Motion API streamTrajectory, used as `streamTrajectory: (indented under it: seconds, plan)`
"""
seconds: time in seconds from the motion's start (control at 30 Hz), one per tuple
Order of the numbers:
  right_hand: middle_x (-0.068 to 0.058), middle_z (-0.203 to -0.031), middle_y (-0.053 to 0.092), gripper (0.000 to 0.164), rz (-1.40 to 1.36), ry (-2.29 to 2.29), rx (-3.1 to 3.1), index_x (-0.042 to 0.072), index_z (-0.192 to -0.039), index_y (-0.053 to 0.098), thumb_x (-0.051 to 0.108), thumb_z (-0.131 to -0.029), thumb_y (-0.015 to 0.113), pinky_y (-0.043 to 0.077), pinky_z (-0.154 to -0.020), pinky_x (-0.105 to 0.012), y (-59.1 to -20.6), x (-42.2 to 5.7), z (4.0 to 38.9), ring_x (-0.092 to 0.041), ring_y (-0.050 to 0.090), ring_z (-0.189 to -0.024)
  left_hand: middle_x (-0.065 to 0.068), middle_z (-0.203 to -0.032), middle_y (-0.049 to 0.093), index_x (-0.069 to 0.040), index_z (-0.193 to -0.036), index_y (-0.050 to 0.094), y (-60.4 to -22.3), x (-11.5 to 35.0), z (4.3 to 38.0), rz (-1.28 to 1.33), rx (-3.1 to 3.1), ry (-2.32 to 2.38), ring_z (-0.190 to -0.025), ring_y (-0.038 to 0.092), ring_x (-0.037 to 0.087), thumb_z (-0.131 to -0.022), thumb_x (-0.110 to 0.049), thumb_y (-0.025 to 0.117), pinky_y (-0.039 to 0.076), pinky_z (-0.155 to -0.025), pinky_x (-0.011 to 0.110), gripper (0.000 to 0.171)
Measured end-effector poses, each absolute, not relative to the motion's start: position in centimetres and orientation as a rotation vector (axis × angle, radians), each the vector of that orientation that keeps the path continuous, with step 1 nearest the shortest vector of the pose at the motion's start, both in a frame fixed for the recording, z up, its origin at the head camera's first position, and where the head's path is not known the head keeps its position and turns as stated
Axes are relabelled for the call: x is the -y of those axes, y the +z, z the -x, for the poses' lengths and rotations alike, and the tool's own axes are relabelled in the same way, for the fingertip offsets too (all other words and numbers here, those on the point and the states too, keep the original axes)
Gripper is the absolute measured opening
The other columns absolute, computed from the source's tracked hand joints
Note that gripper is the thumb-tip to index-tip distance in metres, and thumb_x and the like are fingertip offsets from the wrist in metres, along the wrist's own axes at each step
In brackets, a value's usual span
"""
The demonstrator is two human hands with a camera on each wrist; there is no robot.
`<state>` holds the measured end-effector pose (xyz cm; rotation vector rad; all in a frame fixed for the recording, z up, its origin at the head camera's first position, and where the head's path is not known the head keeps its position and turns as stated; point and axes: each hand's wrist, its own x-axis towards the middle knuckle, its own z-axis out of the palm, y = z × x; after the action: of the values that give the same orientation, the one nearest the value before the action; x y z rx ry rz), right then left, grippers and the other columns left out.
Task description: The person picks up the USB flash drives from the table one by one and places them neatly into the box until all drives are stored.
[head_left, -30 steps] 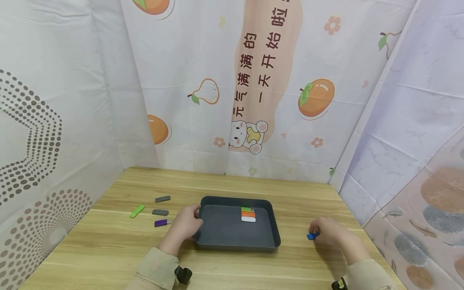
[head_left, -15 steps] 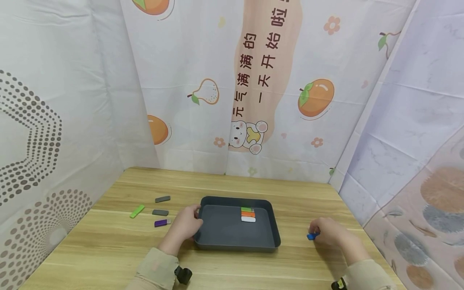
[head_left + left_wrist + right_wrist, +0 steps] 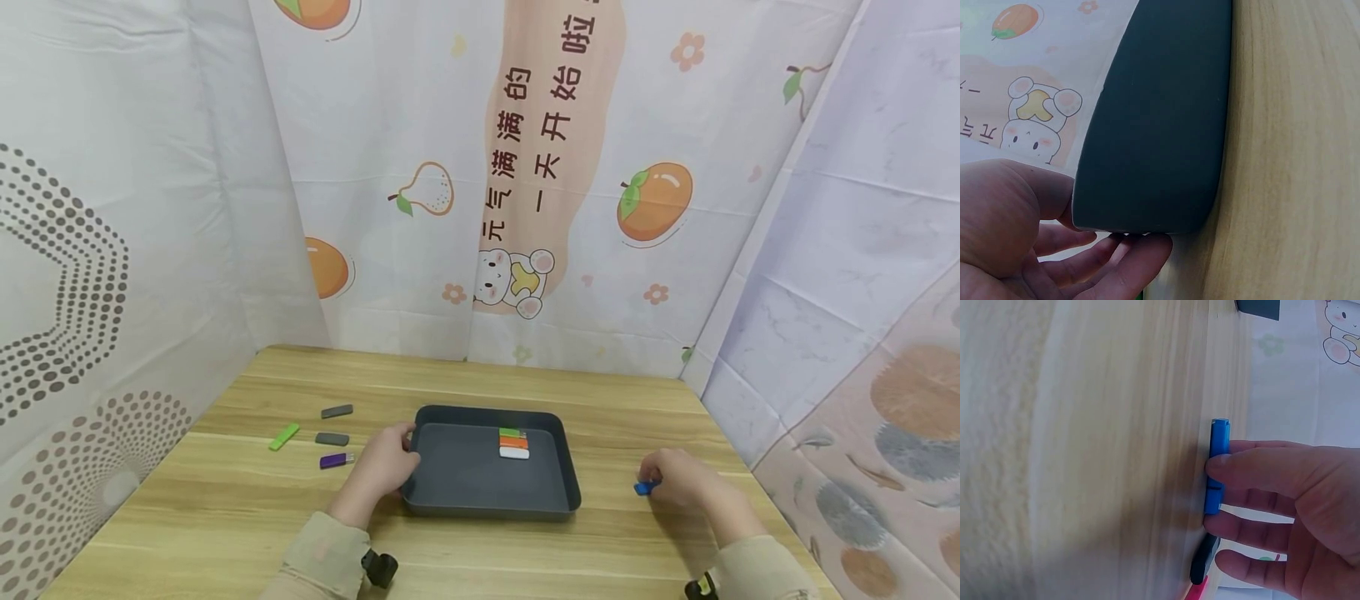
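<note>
My left hand (image 3: 386, 463) holds the left end of a dark grey rectangular tray (image 3: 472, 493). In the left wrist view, the thumb is at the rim of the tray (image 3: 1154, 125) and the fingers are against its outer wall. Green (image 3: 508, 432), orange (image 3: 513, 444) and white (image 3: 513, 454) USB sticks lie side by side in the tray, toward its right. Right of the tray, my right hand (image 3: 678, 478) pinches a blue USB stick (image 3: 1219, 440) between thumb and fingers, close over the wooden table. The right hand hides part of the stick in the head view.
Left of the tray lie two grey sticks (image 3: 337, 412), a green stick (image 3: 284, 437) and a purple USB stick (image 3: 332, 462). A black stick-like piece (image 3: 1204, 561) and a red piece (image 3: 1196, 591) show beyond the right fingers. Printed curtains (image 3: 585, 317) enclose the table (image 3: 480, 562).
</note>
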<state>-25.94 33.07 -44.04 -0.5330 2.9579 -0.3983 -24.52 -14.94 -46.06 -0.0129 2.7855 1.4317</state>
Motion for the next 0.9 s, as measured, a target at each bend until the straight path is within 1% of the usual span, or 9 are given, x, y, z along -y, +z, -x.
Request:
streamTrajectory:
  seconds: [0.23, 0.6, 0.77, 0.9]
  plan:
    - [0.007, -0.078, 0.064, 0.019, 0.574, -0.407, -2.954, 0.018, -0.083, 0.071, 0.004, -0.077, 0.083, 0.054, -0.070, -0.043, -43.82, -33.00, 25.97, -0.016, 0.059, -0.075, 0.021, -0.116, 0.061, 0.004, -0.144, 0.052, -45.96, 14.94, 24.57, 0.013, -2.781, 1.436, -0.074, 0.063, 0.024, -0.089, 0.000, 0.063, 0.054, -0.044, 0.032, 0.056]
    - [0.010, -0.074, 0.060, 0.017, 0.689, -0.427, -2.950, 0.018, -0.081, 0.071, 0.005, -0.076, 0.082, 0.049, -0.063, -0.035, -43.96, -33.11, 26.21, -0.010, 0.054, -0.069, 0.023, -0.118, 0.061, 0.004, -0.144, 0.052, -46.00, 14.85, 24.52, 0.012, -2.783, 1.429, -0.075, 0.063, 0.023, -0.089, -0.001, 0.063, 0.054, -0.044, 0.032, 0.056]
    - [0.009, -0.075, 0.059, 0.017, 0.675, -0.454, -2.944, 0.018, -0.081, 0.071, 0.004, -0.077, 0.081, 0.049, -0.064, -0.036, -43.96, -32.89, 26.35, -0.012, 0.053, -0.070, 0.022, -0.119, 0.061, 0.004, -0.144, 0.052, -45.94, 14.84, 24.47, 0.013, -2.789, 1.425, -0.077, 0.064, 0.024, -0.089, -0.001, 0.063, 0.054, -0.044, 0.032, 0.056]
    - [0.008, -0.076, 0.060, 0.015, 0.641, -0.468, -2.950, 0.018, -0.083, 0.071, 0.006, -0.079, 0.080, 0.050, -0.066, -0.038, -43.85, -32.44, 26.42, -0.013, 0.054, -0.072, 0.024, -0.120, 0.061, 0.005, -0.144, 0.052, -45.97, 14.89, 24.43, 0.007, -2.793, 1.421, -0.079, 0.064, 0.025, -0.089, -0.001, 0.063, 0.054, -0.044, 0.032, 0.056]
